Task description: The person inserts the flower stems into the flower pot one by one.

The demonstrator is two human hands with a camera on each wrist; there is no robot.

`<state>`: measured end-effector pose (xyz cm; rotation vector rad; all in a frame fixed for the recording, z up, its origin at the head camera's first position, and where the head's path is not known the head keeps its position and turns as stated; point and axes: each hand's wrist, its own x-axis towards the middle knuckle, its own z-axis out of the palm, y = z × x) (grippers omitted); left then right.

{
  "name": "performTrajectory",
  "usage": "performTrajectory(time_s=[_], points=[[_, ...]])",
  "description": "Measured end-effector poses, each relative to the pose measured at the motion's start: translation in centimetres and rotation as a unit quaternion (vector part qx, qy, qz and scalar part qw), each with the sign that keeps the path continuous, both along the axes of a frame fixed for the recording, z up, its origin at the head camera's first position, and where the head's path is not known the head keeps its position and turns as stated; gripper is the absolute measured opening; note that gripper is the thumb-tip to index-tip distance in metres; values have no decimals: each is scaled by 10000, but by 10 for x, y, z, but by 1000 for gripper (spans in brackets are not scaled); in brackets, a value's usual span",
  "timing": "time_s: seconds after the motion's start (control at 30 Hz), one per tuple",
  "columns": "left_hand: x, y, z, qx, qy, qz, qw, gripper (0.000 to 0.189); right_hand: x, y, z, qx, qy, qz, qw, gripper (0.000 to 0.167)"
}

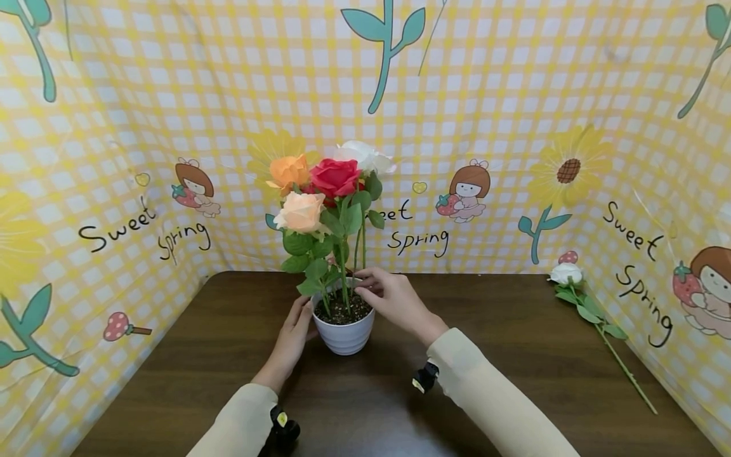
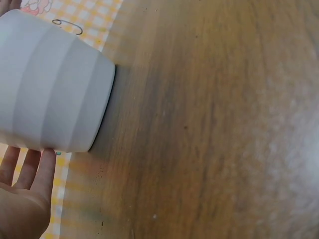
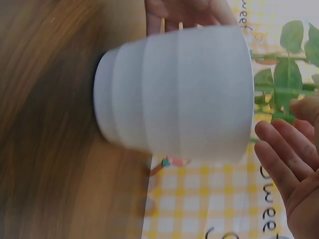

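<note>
A white ribbed flowerpot (image 1: 344,338) stands on the table, filled with dark speckled soil (image 1: 342,312). Out of it rise an orange rose (image 1: 289,171), a red rose (image 1: 335,177), a peach rose (image 1: 301,212) and white bloom (image 1: 362,155), on green leafy stems. My left hand (image 1: 291,339) rests its outstretched fingers against the pot's left side; the left wrist view shows these fingers (image 2: 46,172) touching the wall. At the right rim, my right hand (image 1: 394,297) has bent fingers and thumb around a rose stem (image 1: 363,251); the pinch itself is partly hidden.
A loose white rose (image 1: 566,274) with a long stem lies on the dark wooden table (image 1: 491,330) at the far right. Yellow checked cloth (image 1: 502,95) with printed figures hangs behind and on both sides of the table.
</note>
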<state>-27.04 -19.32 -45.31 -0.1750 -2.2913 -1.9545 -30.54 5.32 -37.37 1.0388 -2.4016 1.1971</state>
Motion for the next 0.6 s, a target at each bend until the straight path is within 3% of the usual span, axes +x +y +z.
performTrajectory(time_s=[0.3,0.6], points=[[1,0,0,60,-70,-86,9999,55,0,46,-11,45,126,-333,9994,22],[-1,-1,-1,-49,-24,-25,10000,54,6,103,-19,422,133,-730,9963,18]])
